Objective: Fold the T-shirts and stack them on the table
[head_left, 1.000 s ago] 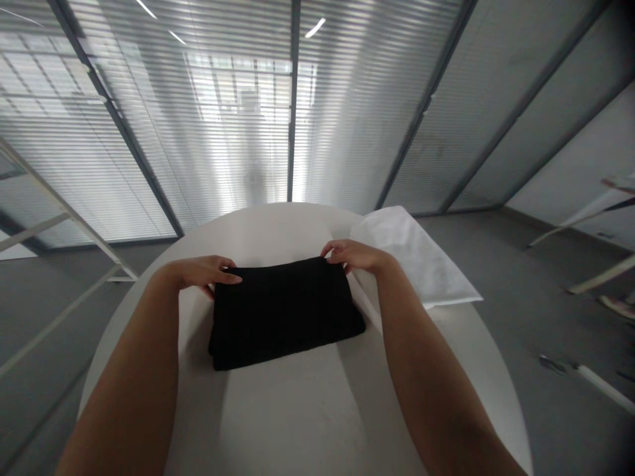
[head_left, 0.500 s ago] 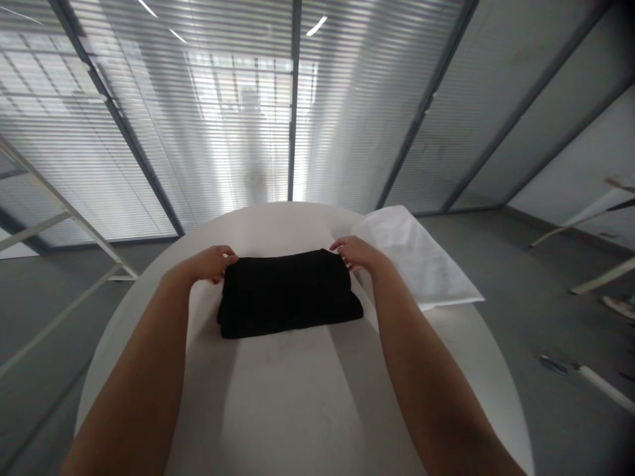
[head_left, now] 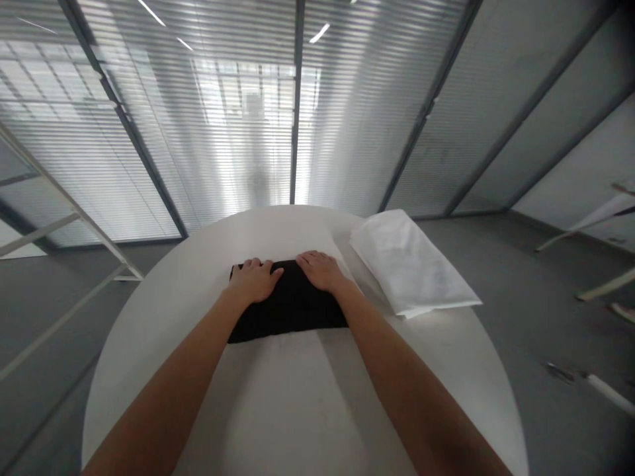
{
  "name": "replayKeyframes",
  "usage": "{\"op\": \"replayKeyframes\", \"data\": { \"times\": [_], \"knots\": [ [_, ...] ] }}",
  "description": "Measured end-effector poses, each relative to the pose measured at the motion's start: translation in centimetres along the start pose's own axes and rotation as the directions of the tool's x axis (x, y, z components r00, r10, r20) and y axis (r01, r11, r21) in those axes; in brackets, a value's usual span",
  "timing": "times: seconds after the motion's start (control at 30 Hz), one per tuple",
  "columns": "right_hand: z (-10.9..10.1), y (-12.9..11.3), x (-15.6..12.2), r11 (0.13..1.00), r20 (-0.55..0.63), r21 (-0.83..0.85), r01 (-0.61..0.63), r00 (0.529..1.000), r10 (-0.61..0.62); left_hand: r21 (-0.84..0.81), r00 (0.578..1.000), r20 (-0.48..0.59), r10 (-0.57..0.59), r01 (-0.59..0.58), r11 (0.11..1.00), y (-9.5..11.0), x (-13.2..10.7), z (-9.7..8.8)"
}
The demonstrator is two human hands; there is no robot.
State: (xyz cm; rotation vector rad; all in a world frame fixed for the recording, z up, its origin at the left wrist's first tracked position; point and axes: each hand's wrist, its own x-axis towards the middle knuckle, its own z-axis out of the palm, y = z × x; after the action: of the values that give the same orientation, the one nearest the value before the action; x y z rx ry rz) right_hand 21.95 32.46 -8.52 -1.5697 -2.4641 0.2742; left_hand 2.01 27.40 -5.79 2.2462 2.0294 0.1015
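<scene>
A folded black cloth point(head_left: 290, 309) lies on the round white table point(head_left: 297, 396), a little beyond its middle. My left hand point(head_left: 254, 279) rests flat on the cloth's far left part, fingers stretched out. My right hand point(head_left: 320, 269) lies flat on the far right part, fingers also extended. Both palms press down on the cloth side by side. Neither hand grips anything.
A folded white cloth point(head_left: 409, 264) sits at the table's far right edge, partly overhanging. Glass walls with blinds stand behind the table. A white frame point(head_left: 64, 218) leans at the left. Grey floor surrounds the table, with small items at the right.
The black cloth has been folded smaller and sits farther away. Both hands moved from gripping its far corners to lying flat on top, closer together.
</scene>
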Motion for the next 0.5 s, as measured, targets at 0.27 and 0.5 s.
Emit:
{"op": "replayKeyframes", "data": {
  "times": [0.27, 0.5],
  "knots": [
    [0.9, 1.5, -3.8, 0.990, -0.085, 0.071, -0.124, 0.988, 0.130, -0.026, 0.972, -0.231, -0.043, 0.038, 0.999, -0.5, -4.8, 1.7],
    [1.3, 0.6, -7.3, 0.963, -0.143, 0.098, -0.249, 0.955, 0.261, -0.020, 0.945, -0.310, -0.105, 0.104, 0.994, 0.4, -7.0, 1.9]
  ]
}}
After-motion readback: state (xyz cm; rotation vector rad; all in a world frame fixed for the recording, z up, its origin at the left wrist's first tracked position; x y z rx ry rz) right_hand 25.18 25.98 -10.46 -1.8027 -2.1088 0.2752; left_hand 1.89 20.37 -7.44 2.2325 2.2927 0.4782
